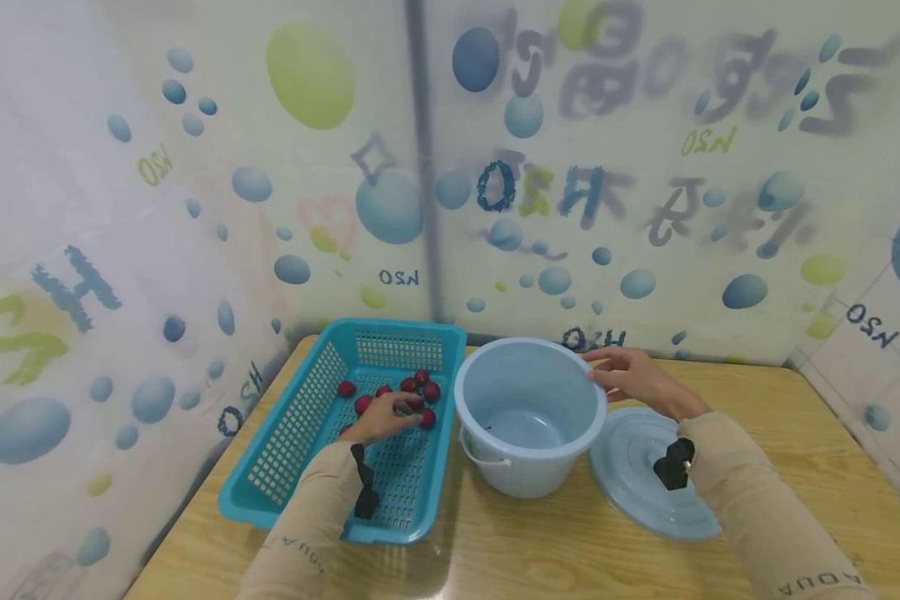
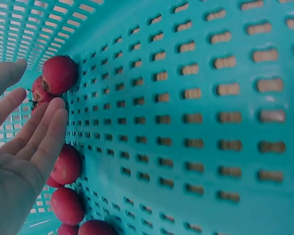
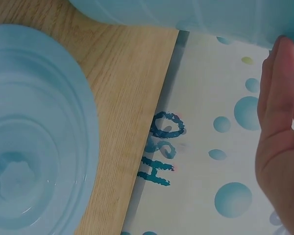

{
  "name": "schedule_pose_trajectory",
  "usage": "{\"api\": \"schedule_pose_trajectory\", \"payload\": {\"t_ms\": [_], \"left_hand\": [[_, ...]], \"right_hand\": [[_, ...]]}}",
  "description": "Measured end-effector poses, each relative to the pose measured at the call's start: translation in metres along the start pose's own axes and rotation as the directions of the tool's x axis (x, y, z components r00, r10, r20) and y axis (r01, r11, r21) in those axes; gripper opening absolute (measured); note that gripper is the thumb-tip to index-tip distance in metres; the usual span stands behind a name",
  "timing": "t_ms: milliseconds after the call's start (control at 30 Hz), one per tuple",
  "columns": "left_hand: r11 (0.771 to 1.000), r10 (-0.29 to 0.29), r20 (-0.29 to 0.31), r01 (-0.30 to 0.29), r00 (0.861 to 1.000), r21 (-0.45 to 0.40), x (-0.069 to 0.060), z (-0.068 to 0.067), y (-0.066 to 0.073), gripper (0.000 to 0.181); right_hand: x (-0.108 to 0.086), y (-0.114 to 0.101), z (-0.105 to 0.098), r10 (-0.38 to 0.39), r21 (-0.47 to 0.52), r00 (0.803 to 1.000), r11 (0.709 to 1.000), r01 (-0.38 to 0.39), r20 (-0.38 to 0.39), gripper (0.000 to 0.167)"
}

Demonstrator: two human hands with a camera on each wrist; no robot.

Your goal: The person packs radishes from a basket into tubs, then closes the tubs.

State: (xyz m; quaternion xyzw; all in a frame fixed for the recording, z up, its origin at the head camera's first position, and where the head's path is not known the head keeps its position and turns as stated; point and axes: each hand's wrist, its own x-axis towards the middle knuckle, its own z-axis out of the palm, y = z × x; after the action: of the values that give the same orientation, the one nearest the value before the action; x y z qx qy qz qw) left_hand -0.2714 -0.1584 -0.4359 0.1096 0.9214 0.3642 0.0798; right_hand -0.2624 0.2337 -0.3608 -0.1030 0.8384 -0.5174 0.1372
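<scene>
Your left hand [image 1: 385, 417], fingers loose, hung by round red fruits [image 1: 427, 417] in the teal perforated plastic basket [image 1: 405, 531], left; right hand [image 1: 637, 379], straight-fingered, touched the round pale-blue plastic bucket [image 1: 528, 477]: a bump could've slid it

Basket [image 1: 292, 437]: perf. plastic, semi-gloss. Bucket [image 1: 527, 477], lid [image 1: 630, 479]: smooth plastic, sl. glossy. Table [image 1: 510, 546]: wood-grain w/ sheen.

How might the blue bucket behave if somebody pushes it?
The bucket is likely light, since it looks plastic. Pushed high up, it may tip, because it narrows downward. Its thin handle hangs down and might swing.
</scene>
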Motion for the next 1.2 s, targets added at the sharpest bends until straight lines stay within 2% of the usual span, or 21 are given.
{"api": "schedule_pose_trajectory", "payload": {"t_ms": [400, 600, 1067, 1200], "left_hand": [[1.0, -0.005, 0.035, 0.004, 0.999, 0.003, 0.008, 0.011, -0.006, 0.04], [1.0, -0.018, 0.03, 0.018, 0.999, 0.015, 0.011, 0.014, -0.007, 0.038], [1.0, 0.022, 0.014, -0.022, 1.0, 0.005, 0.016, 0.015, -0.008, 0.019], [1.0, 0.016, 0.007, -0.016, 1.0, 0.013, 0.017, 0.016, -0.008, 0.016]], "right_hand": [[0.0, -0.001, 0.0, 0.027, 0.013, 1.0, 1.0, -0.027, 0.007, 0.049], [0.0, -0.001, 0.0, 0.038, 0.002, 0.999, 0.999, -0.038, -0.001, 0.049], [0.001, -0.004, -0.002, 0.054, -0.026, 0.999, 0.998, -0.054, -0.005, 0.049], [0.002, -0.004, -0.002, 0.054, -0.037, 0.998, 0.998, -0.055, -0.013, 0.049]]}}
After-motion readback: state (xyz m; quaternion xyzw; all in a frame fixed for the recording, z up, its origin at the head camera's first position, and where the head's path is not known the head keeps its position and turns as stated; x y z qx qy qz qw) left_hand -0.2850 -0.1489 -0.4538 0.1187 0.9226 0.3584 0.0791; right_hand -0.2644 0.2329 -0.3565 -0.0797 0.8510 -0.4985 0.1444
